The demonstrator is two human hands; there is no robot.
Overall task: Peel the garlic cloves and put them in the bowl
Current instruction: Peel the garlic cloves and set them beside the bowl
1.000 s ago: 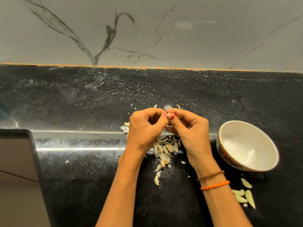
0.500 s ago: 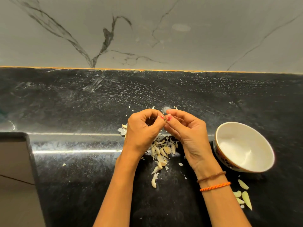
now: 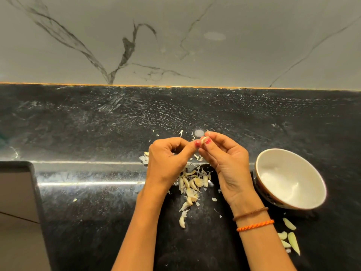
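1. Two bare hands meet above a black speckled countertop (image 3: 97, 222), seen from a head-worn camera looking down.
2. Right hand (image 3: 226, 163): thumb and forefinger pinch a small pale garlic clove (image 3: 204, 139) at their tips, with the other fingers curled loosely beneath. Two thread bracelets (image 3: 254, 220), one brown and one orange, circle this wrist.
3. Left hand (image 3: 168, 161): fingers curled inward, thumb tip touching the same clove from the left. Both thumbnails carry red polish.
4. Below and between the hands, a loose pile of garlic cloves and papery skins (image 3: 190, 184) lies on the countertop, trailing toward the camera. A few stray flakes sit beyond the fingertips.
5. To the right, just beside the right wrist, a white bowl (image 3: 312, 173) with a patterned outer wall rests on the countertop. No cloves are visible inside it.
6. Near the bowl's front edge, several pale greenish peeled cloves (image 3: 290, 237) lie on the countertop, apart from the bowl.
7. Behind the countertop rises a grey marble-patterned wall (image 3: 254, 45) with dark veins.
8. At the lower left, the countertop's edge meets a lighter brown surface (image 3: 15, 192).
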